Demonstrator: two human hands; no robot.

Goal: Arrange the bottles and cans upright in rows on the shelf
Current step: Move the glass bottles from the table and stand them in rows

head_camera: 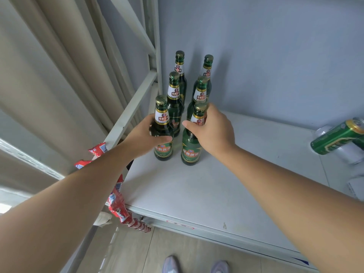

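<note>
Several green beer bottles stand upright in two rows at the back left corner of the white shelf (pixel 177 190). My left hand (pixel 143 134) grips the front left bottle (pixel 163 148) around its shoulder. My right hand (pixel 212 131) holds the front right bottle (pixel 190 152) at its neck. Behind them stand the middle pair of bottles (pixel 174 99) and the back pair (pixel 180 66). A green can (pixel 334 138) lies on its side at the shelf's right edge, on top of silver cans (pixel 348 152).
Red snack packets (pixel 118 205) hang off the shelf's left front corner. The shelf frame's metal rail (pixel 130 113) runs along the left side, with curtains behind. The grey wall backs the shelf. My shoes (pixel 171 265) show on the floor below.
</note>
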